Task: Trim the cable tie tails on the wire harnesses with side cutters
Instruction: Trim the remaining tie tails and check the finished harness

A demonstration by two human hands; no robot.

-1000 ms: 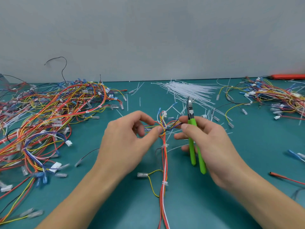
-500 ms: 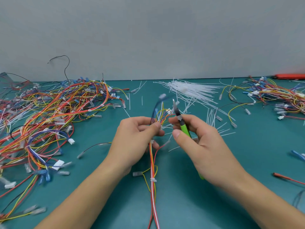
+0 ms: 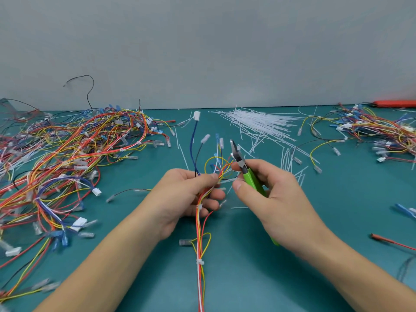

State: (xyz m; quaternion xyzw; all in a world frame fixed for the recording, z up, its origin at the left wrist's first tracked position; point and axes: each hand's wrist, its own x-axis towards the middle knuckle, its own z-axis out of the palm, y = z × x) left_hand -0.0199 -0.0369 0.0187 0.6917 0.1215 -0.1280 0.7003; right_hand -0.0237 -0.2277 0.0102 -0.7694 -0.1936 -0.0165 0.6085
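Observation:
My left hand [image 3: 189, 194] grips a wire harness [image 3: 200, 244] of red, yellow and white wires, lifted off the teal table [image 3: 247, 278]. Its loose ends with clear terminals fan upward above my fingers. White cable ties [image 3: 200, 261] band the bundle below my hand. My right hand [image 3: 270, 197] holds the green-handled side cutters [image 3: 244, 170], jaws pointing up and left beside the fanned wire ends. My right thumb and forefinger also pinch at the wires near the cutter. The lower handle is hidden behind my palm.
A large tangle of harnesses [image 3: 67, 167] covers the left of the table. A smaller pile [image 3: 371, 134] lies far right. Loose white cable ties [image 3: 265, 122] and cut tails are scattered behind my hands. A red wire [image 3: 391, 242] lies right; an orange tool [image 3: 396, 103] sits by the wall.
Both hands lifted the harness end off the table and toward me. The wire ends now fan upward. The cutters tilted from upright on the table to slanting up-left.

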